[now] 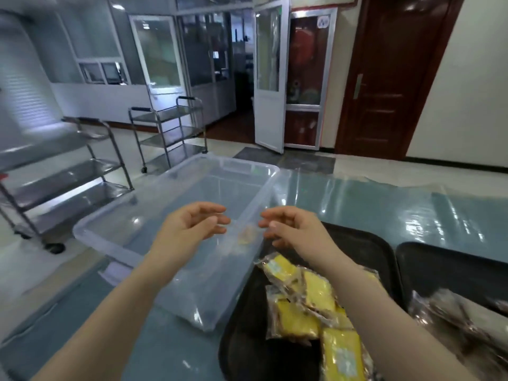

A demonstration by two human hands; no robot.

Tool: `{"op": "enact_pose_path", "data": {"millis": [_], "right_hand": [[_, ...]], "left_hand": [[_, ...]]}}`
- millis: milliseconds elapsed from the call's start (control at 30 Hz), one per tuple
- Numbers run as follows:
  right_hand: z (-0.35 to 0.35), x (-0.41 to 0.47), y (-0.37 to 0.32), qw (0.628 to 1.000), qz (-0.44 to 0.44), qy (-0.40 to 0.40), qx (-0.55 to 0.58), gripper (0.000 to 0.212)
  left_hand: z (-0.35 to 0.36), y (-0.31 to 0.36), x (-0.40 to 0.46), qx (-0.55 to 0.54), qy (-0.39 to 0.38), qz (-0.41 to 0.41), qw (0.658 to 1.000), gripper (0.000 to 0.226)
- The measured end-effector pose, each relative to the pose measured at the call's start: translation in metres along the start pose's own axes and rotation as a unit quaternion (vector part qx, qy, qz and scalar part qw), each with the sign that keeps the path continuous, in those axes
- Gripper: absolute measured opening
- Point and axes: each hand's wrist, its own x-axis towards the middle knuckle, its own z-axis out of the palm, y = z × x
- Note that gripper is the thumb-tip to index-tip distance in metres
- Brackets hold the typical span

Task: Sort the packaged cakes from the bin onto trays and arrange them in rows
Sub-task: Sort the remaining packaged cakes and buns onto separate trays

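Observation:
A clear plastic bin (115, 237) sits on the table to my left, and I see no cakes inside it. My left hand (189, 226) hovers over the bin's middle with fingers spread, holding nothing. My right hand (291, 229) hovers just past the bin's right wall, fingers curled apart and holding nothing too. Below my right forearm a black tray (242, 334) carries several yellow packaged cakes (316, 303) in a loose pile. A second black tray (439, 259) to the right holds brown packaged cakes (453, 317).
The table (384, 204) has a glossy blue-green covering. Steel trolleys (170, 130) stand on the floor to the left and beyond the bin. An open white door (269, 78) and a brown door (390, 78) are at the back.

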Motion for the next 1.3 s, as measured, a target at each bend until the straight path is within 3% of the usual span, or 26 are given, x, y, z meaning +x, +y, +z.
{"op": "enact_pose_path", "data": {"millis": [200,400,500,600,767,867,933,1033,1100,1233,1300], "right_hand": [[0.058,0.083,0.001,1.0,0.006,-0.022,-0.016,0.021],[0.096,0.159,0.002,0.996,0.034,-0.011,-0.082,0.02],[0.118,0.191,0.011,0.992,0.083,0.013,-0.09,0.017],[0.135,0.214,0.021,0.979,0.147,-0.054,-0.128,0.022],[0.147,0.247,0.049,0.923,0.207,-0.129,-0.297,0.045],[0.143,0.274,0.082,0.835,0.247,-0.144,-0.47,0.057],[0.14,0.29,0.104,0.783,0.293,-0.16,-0.525,0.062],[0.136,0.308,0.133,0.765,0.34,-0.146,-0.528,0.06],[0.132,0.312,0.158,0.759,0.343,-0.088,-0.547,0.056],[0.14,0.29,0.208,0.704,0.38,-0.012,-0.599,0.055],[0.153,0.275,0.224,0.714,0.371,-0.004,-0.594,0.056]], "left_hand": [[-0.08,-0.02,0.06,0.051,0.019,-0.008,0.998,0.022],[-0.147,-0.049,0.141,0.128,-0.05,0.018,0.99,0.021],[-0.178,-0.078,0.189,0.288,-0.043,0.08,0.953,0.023],[-0.192,-0.106,0.231,0.392,-0.073,0.124,0.909,0.044],[-0.195,-0.135,0.262,0.494,-0.162,0.058,0.852,0.069],[-0.197,-0.139,0.265,0.441,-0.169,0.075,0.878,0.066],[-0.197,-0.14,0.264,0.434,-0.179,0.091,0.879,0.065],[-0.195,-0.144,0.262,0.449,-0.183,0.105,0.868,0.063],[-0.197,-0.147,0.262,0.465,-0.182,0.113,0.859,0.062],[-0.197,-0.152,0.263,0.486,-0.171,0.111,0.85,0.062],[-0.194,-0.153,0.263,0.496,-0.17,0.107,0.845,0.062]]}}
